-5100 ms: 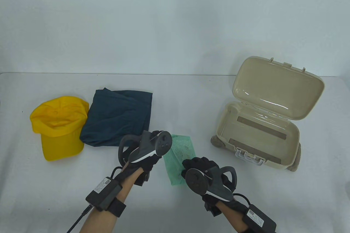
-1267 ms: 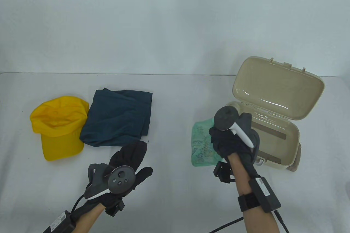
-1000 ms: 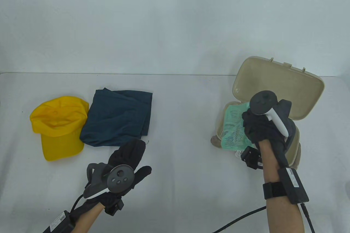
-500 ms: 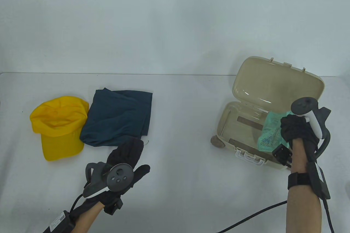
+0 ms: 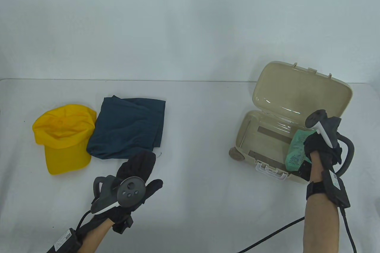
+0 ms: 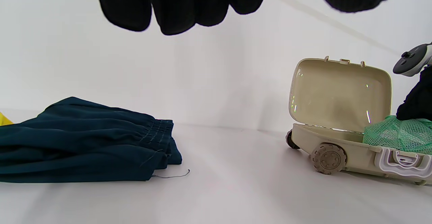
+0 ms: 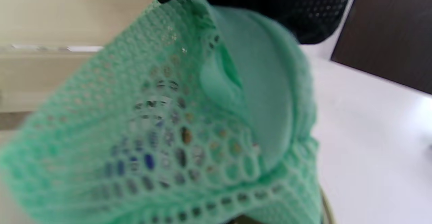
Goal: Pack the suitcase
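Observation:
The beige suitcase (image 5: 246, 134) lies open at the table's right, lid (image 5: 299, 92) raised. My right hand (image 5: 319, 146) grips a green mesh pouch (image 5: 297, 150) and holds it in the right end of the suitcase's tray; the pouch fills the right wrist view (image 7: 162, 126) and shows in the left wrist view (image 6: 398, 133). My left hand (image 5: 138, 173) is flat and empty, fingers spread, just in front of the folded navy shorts (image 5: 127, 127). A yellow cap (image 5: 63, 137) lies left of the shorts.
The suitcase has a white latch (image 5: 271, 171) on its front wall and wheels (image 6: 328, 158) at its left end. A black cable (image 5: 267, 235) trails from my right arm across the table's front right. A loose thread (image 6: 172, 175) lies by the shorts.
My right hand carried the green pouch from the table over the suitcase's left rim to the right end of the tray and lowered it. My left hand has stayed near the shorts.

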Available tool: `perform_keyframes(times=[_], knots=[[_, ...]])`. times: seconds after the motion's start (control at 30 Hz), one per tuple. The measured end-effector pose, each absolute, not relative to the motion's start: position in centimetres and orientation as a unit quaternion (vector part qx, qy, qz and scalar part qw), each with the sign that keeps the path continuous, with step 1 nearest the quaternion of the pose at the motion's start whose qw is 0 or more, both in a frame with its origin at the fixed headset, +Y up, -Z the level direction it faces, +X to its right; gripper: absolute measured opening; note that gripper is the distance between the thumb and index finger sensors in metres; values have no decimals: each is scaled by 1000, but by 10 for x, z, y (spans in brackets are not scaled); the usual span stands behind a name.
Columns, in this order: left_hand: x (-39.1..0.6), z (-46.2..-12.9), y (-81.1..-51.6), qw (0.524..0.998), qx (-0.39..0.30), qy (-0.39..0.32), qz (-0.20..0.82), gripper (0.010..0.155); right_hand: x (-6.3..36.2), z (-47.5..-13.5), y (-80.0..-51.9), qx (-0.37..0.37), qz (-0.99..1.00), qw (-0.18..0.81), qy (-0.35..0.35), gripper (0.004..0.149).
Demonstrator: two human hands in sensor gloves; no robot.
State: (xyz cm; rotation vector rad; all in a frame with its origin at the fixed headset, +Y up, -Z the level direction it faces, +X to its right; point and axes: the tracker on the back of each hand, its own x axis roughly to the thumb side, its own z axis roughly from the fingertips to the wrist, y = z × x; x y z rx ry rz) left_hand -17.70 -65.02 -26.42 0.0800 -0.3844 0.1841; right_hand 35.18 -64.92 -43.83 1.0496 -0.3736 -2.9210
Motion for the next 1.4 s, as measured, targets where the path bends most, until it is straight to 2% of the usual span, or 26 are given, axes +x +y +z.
perform_keyframes(times=[0.2, 0.33, 0.4, 0.5, 0.63, 0.7, 0.83, 0.97, 1.07, 1.2, 1.3, 1.4], knots=[[-177, -264, -650, 977, 39, -190, 91, 81, 339, -442, -671, 354, -924, 62, -133, 42], [-178, -264, -649, 977, 43, -190, 92, 81, 337, -439, -671, 351, -925, 62, -135, 48], [-178, -265, -649, 976, 43, -189, 96, 81, 336, -435, -660, 335, -931, 18, -142, 61], [-178, -265, -649, 977, 42, -188, 97, 81, 333, -425, -636, 316, -941, 8, -124, 75], [-180, -266, -649, 977, 42, -184, 98, 81, 323, -408, -596, 284, -956, -21, -72, 78], [-182, -266, -649, 978, 45, -181, 97, 81, 309, -394, -573, 245, -968, -52, -36, 78], [-183, -268, -649, 978, 44, -178, 101, 81, 267, -361, -558, 132, -982, -137, 15, 79], [-184, -268, -649, 978, 47, -178, 101, 81, 207, -322, -574, -7, -979, -196, 57, 80], [-185, -268, -649, 978, 50, -175, 103, 81, 166, -298, -598, -85, -978, -179, 71, 83], [-189, -270, -650, 980, 51, -164, 103, 81, 135, -279, -630, -144, -980, -110, 87, 87], [-190, -275, -651, 981, 47, -157, 107, 81, 128, -275, -643, -166, -979, -71, 93, 88], [-190, -286, -648, 982, 36, -152, 105, 81, 127, -275, -646, -175, -978, -78, 80, 90]])
